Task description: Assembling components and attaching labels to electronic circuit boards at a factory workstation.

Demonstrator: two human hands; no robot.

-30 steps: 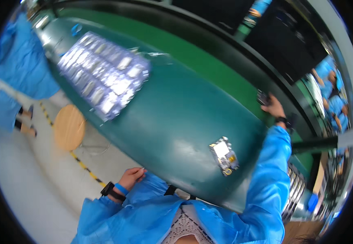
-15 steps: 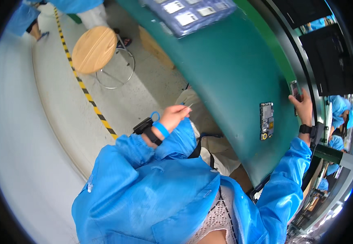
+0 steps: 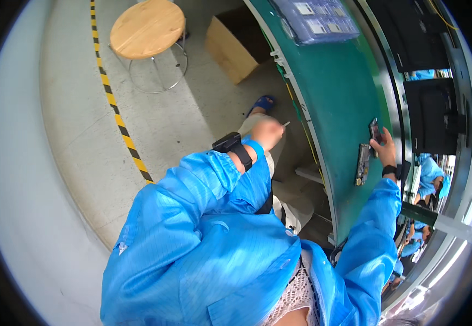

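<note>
My left hand point(image 3: 268, 134), wearing a blue wrist strap, is closed in a pinch over my lap, left of the bench. A thin pale stick point(image 3: 286, 124) pokes out from its fingertips; what kind of tool it is does not show clearly. On the bench my right hand point(image 3: 386, 149) grips a dark narrow circuit board point(image 3: 374, 129) between thumb and fingers, which cover its lower end. Just left of that hand a second circuit board point(image 3: 361, 164), with pale and yellow parts on it, lies on the green mat.
Purple-tinted plastic trays point(image 3: 323, 20) lie toward the bench's far end. Dark screens point(image 3: 432, 117) line its right side. Along the left stand a round wooden stool point(image 3: 148, 30) and a cardboard box point(image 3: 230, 51). Yellow-black tape point(image 3: 117, 117) marks the floor.
The view has swung, showing more floor. My right hand, with its board, has come closer to the board on the mat. My left hand, still pinching the stick, appears farther right and higher.
</note>
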